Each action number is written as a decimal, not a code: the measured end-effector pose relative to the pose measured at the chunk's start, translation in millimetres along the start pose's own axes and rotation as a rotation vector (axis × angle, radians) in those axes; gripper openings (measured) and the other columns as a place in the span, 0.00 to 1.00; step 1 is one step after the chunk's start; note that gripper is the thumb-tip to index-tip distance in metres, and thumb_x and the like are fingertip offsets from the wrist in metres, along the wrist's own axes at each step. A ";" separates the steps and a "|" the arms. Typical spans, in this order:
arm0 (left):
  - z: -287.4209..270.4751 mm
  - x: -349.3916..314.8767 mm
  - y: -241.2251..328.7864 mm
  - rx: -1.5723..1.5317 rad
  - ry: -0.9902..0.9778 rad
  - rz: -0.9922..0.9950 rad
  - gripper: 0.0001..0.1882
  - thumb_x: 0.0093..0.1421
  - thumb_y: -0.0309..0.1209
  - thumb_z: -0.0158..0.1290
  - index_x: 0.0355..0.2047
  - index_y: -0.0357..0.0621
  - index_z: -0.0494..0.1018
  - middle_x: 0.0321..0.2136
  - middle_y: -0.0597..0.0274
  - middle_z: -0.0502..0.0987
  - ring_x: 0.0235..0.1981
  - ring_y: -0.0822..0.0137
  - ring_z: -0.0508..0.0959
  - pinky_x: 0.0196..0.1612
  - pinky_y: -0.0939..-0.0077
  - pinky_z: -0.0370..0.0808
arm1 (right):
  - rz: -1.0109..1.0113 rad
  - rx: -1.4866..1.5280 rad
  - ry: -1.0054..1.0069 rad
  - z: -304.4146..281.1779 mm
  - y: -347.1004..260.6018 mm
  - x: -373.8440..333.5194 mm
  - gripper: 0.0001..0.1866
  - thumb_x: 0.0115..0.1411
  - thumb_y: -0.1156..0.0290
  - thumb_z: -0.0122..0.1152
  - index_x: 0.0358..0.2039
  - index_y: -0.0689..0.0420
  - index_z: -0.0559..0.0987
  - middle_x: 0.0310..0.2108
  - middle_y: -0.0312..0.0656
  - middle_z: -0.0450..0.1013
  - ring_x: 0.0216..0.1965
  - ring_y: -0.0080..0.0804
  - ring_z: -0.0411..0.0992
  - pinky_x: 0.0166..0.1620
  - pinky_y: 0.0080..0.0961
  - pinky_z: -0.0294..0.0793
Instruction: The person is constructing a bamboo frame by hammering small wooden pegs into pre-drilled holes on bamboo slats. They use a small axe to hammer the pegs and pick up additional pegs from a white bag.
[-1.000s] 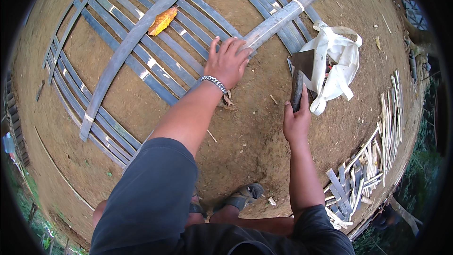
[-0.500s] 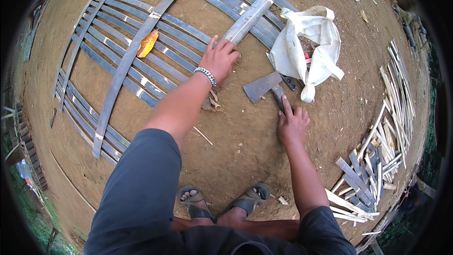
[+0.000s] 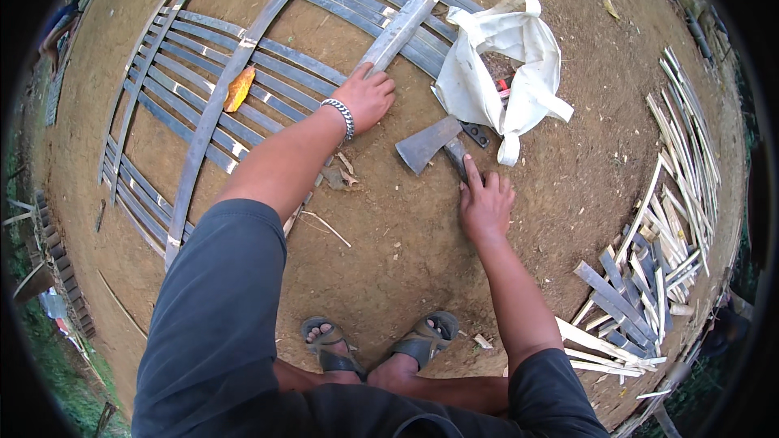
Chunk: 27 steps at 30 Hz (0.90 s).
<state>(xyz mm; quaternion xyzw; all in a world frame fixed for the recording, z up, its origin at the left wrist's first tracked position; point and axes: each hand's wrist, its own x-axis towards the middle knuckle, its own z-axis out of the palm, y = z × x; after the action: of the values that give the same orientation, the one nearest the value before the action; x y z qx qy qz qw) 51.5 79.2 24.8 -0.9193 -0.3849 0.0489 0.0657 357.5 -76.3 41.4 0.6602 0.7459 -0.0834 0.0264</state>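
Note:
My left hand [image 3: 367, 100], with a chain bracelet at the wrist, is closed over the near end of a thick dark bamboo pole [image 3: 412, 16]. The pole crosses a lattice of dark bamboo slats [image 3: 296, 77] on the ground. In my right hand [image 3: 485, 204] is the handle of a hatchet [image 3: 428, 143], its forefinger stretched along the handle. The hatchet's broad grey blade points left, low over or on the soil; I cannot tell which. Just beyond it a white cloth bag [image 3: 471, 65] stands with its mouth open, something red inside. A dark flat piece with holes [image 3: 475, 133] shows beside the bag.
A yellow-orange leaf [image 3: 238, 89] lies on the lattice. To the right are a heap of split bamboo pieces [image 3: 621, 308] and long pale strips [image 3: 690, 154]. My sandalled feet [image 3: 333, 347] stand on bare earth. Part of another person [image 3: 57, 28] shows at the far left.
My view has shifted slightly, so most things sit further left in the picture. Both hands keep their places on the pole and the hatchet handle.

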 end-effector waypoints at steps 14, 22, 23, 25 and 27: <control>13.5 -74.6 2.5 -1.212 0.501 -1.083 0.18 0.67 0.29 0.61 0.56 0.37 0.79 0.37 0.64 0.87 0.38 0.79 0.81 0.46 0.78 0.77 | 0.019 0.018 -0.059 1.6 0.1 2.4 0.35 0.67 0.60 0.61 0.73 0.32 0.64 0.49 0.48 0.69 0.53 0.49 0.67 0.63 0.51 0.63; 23.1 -69.2 27.6 -1.094 0.604 -1.188 0.11 0.63 0.35 0.65 0.38 0.40 0.86 0.33 0.63 0.86 0.33 0.73 0.82 0.40 0.73 0.77 | -0.007 0.011 -0.009 4.0 1.3 2.1 0.35 0.66 0.61 0.63 0.73 0.33 0.65 0.48 0.48 0.70 0.52 0.49 0.67 0.60 0.50 0.65; 21.8 -66.7 29.0 -1.007 0.573 -1.158 0.11 0.63 0.36 0.65 0.38 0.41 0.86 0.34 0.61 0.86 0.35 0.69 0.82 0.42 0.71 0.77 | -0.004 0.013 -0.012 3.8 1.8 2.3 0.35 0.66 0.61 0.63 0.73 0.33 0.65 0.48 0.48 0.70 0.52 0.49 0.67 0.60 0.50 0.65; 18.8 -63.6 30.1 -0.834 0.511 -1.095 0.11 0.63 0.36 0.64 0.38 0.42 0.85 0.34 0.58 0.85 0.38 0.62 0.83 0.45 0.68 0.77 | -0.001 0.007 -0.024 1.0 1.6 2.2 0.35 0.66 0.61 0.62 0.73 0.33 0.65 0.48 0.48 0.70 0.52 0.49 0.68 0.60 0.49 0.65; 21.9 -64.4 29.6 -0.834 0.534 -1.074 0.10 0.62 0.36 0.63 0.37 0.44 0.85 0.35 0.56 0.84 0.41 0.56 0.81 0.47 0.65 0.76 | -0.002 0.005 -0.030 -0.2 1.6 1.6 0.35 0.66 0.61 0.62 0.73 0.33 0.65 0.49 0.48 0.70 0.53 0.49 0.68 0.60 0.49 0.65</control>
<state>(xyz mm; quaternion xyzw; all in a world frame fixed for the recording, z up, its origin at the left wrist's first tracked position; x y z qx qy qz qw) 24.1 14.5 1.1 -0.5329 -0.7404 -0.3663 -0.1832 358.8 -74.5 41.2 0.6581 0.7460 -0.0951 0.0358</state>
